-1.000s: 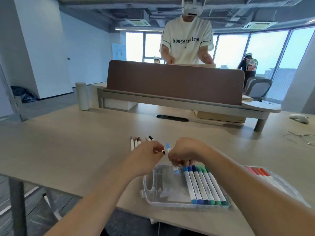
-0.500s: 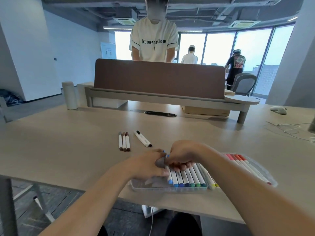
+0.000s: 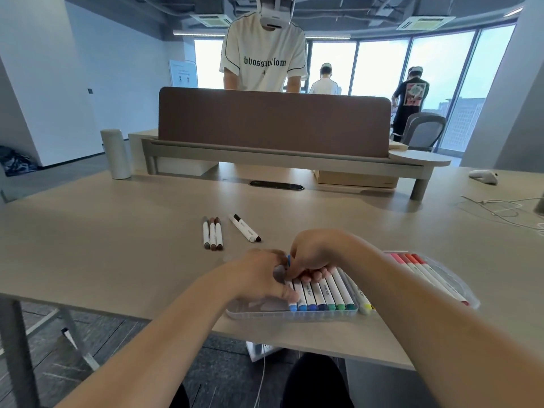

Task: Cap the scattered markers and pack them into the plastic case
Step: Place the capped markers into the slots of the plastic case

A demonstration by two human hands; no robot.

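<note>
Both your hands are over the plastic case [image 3: 294,315], at the near edge of the table [image 3: 117,245]. The light-blue marker [image 3: 294,301] lies at the left end of the row in the case, with its long axis pointing away from you, parallel to its neighbours. Your right hand [image 3: 315,257] has its fingers curled over the far ends of the row and seems to pinch the top of this marker. Your left hand [image 3: 262,278] rests its thumb on the near part of it, but the other fingers are blurred, so I cannot tell if they grip or only press.

I judge that this marker is almost seated. The next move depends on what lies ahead and to the left of your hands: three markers [image 3: 212,234] lie side by side, touching each other, with their long axes pointing away from you, and just to their right a black marker [image 3: 244,228] lies diagonally. Your left hand is nearer to both, so it is the natural one to reach forward. I cannot tell if all their caps are on, so check before you pack. The lid [image 3: 471,301] with red markers lies open to the right of the case.
</note>
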